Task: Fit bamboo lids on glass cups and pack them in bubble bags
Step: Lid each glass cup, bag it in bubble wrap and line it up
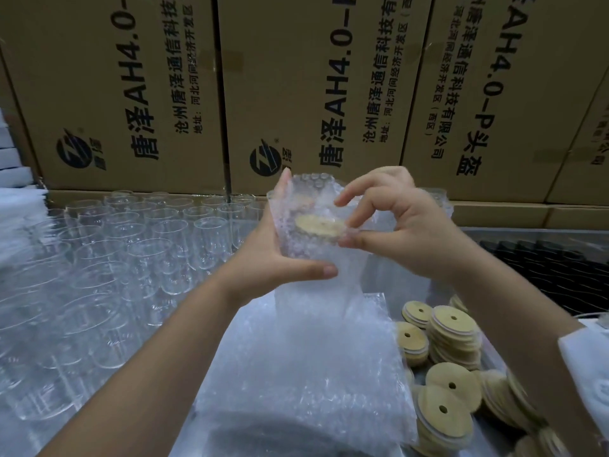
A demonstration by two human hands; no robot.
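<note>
A clear bubble bag [313,275] hangs upright in mid-air above the table with a glass cup inside it. The cup's round bamboo lid [319,225] shows through the bag's open mouth. My left hand [280,255] grips the bag's left side, thumb across its front and fingers up along the back. My right hand [392,225] pinches the bag's right edge beside the lid, with the index finger raised over the opening. The cup's glass wall is hard to make out through the bubbles.
Several empty glass cups [138,245] stand in rows on the left. A stack of flat bubble bags [296,374] lies under my hands. Piles of bamboo lids [451,341] sit at the lower right. Cardboard boxes [290,87] wall off the back. A black ribbed tray [543,268] is on the right.
</note>
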